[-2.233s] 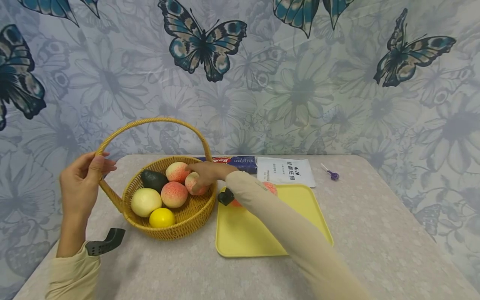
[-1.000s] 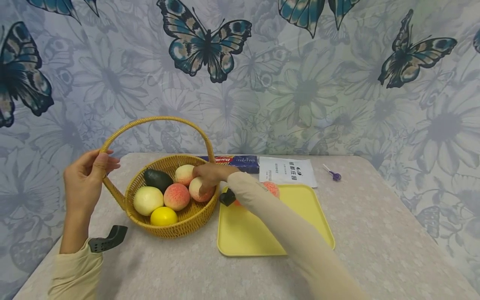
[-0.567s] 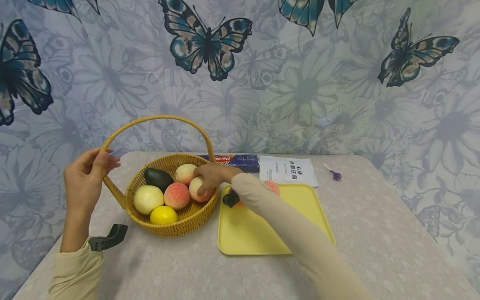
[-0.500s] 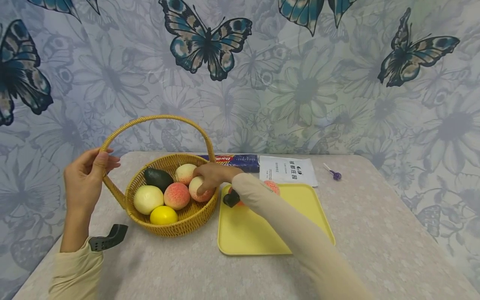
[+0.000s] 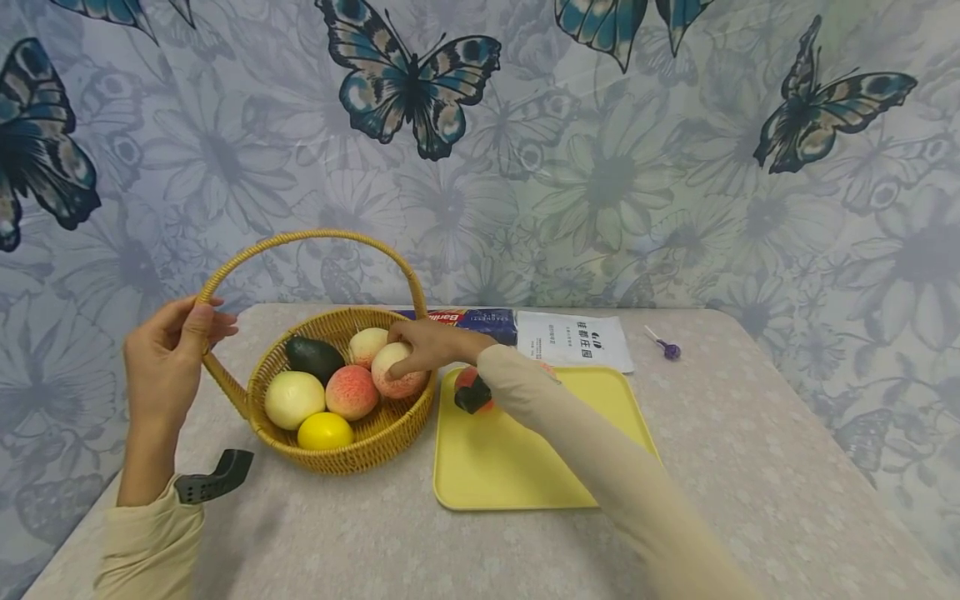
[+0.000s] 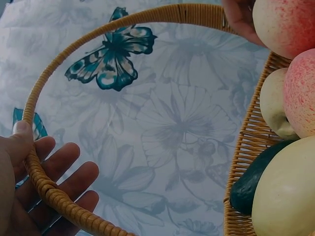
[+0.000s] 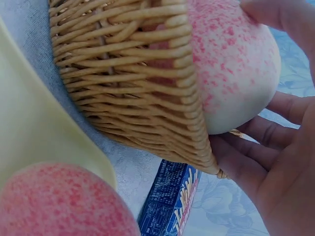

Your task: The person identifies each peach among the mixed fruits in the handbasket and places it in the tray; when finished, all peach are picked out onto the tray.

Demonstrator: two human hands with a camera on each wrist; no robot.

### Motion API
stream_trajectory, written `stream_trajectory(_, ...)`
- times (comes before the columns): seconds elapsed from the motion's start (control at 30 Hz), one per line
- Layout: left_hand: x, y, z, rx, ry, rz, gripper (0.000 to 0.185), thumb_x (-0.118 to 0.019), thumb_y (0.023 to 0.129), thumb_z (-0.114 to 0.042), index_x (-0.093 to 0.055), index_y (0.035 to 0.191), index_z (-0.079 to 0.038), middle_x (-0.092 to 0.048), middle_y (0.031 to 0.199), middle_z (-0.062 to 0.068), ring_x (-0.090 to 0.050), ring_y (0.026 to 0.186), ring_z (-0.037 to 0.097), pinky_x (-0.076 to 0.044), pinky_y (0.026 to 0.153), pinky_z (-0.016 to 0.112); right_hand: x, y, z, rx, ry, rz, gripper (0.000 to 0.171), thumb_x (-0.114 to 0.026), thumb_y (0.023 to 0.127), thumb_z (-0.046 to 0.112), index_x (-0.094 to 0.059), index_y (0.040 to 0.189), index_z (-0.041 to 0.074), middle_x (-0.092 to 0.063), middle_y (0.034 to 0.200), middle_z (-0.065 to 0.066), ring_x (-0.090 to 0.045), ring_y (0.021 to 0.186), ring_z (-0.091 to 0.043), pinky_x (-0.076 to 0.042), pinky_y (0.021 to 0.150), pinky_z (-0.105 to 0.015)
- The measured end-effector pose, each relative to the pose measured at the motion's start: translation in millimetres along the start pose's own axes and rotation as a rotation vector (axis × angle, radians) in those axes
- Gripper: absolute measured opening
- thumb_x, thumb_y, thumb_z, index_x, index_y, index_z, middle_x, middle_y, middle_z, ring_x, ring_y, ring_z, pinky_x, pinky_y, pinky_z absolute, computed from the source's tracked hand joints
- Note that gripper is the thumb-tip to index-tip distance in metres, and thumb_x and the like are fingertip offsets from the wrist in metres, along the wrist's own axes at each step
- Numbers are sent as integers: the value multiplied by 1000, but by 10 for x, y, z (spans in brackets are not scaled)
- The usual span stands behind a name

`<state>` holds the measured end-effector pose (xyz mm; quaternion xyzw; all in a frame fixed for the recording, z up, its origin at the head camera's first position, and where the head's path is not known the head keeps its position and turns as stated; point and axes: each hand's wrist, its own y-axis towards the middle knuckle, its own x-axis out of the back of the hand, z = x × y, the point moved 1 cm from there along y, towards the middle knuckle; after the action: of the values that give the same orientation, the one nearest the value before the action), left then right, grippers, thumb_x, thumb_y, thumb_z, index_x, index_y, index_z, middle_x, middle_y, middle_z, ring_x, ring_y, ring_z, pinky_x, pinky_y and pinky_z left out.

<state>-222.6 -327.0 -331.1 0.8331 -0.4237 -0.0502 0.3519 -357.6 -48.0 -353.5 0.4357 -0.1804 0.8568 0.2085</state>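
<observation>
My left hand (image 5: 163, 367) pinches the left side of the wicker basket's handle (image 5: 311, 237), thumb in front and fingers behind it. At the right rim of the basket (image 5: 337, 462), my right hand (image 5: 438, 343) grips a pale pink peach (image 5: 396, 373) between thumb and fingers. That peach (image 7: 231, 69) stands partly above the rim in the right wrist view. Also in the basket lie another pale peach (image 5: 366, 345), a redder peach (image 5: 352, 392), a dark green avocado (image 5: 313, 358), a cream-coloured round fruit (image 5: 294, 400) and a yellow lemon (image 5: 325, 432).
Right of the basket lies a yellow tray (image 5: 517, 475). It bears peaches (image 7: 64, 201), mostly hidden by the right forearm in the head view. Behind are a blue spaghetti box (image 5: 487, 323), a white packet (image 5: 576, 342) and a purple lollipop (image 5: 670, 350). A butterfly-print backdrop (image 5: 600, 208) rises behind the table.
The right hand has drawn the peach slightly up, and its wrist has shifted a little right. The left hand keeps its hold on the handle; the basket has barely moved.
</observation>
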Motion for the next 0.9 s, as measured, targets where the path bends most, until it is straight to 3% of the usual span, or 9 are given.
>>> stream_trajectory(0.23,1,-3,7,15,1,1,27,-56,97,-15,-66,114,3,-68,84,-10,-67,76,2,-51,74,8,2,-43,8,66,101,-41,44,-69,87,30,-47,121,13,-57,111,0,-58,91,-12,-51,75,-21)
stream_trajectory(0.63,3,-3,12,22,17,-2,26,-57,97,-18,-67,114,-1,-67,83,-13,-67,75,1,-51,74,7,-68,-152,50,37,135,-36,46,-70,84,27,-42,119,15,-54,114,-2,-56,91,-13,-50,76,-21)
stream_trajectory(0.8,-1,-12,1,18,14,-2,27,-57,97,-18,-67,114,0,-67,83,-12,-67,76,1,-51,74,7,-75,-165,32,72,193,-52,61,-70,84,23,-37,133,11,-49,127,-8,-56,101,-15,-51,81,-22)
stream_trajectory(0.9,-4,-14,-2,14,9,-2,27,-56,97,-18,-67,114,0,-68,84,-12,-67,76,2,-51,74,7,-75,-162,15,97,171,-67,66,-71,84,22,-39,141,11,-47,133,-11,-54,107,-17,-51,84,-23)
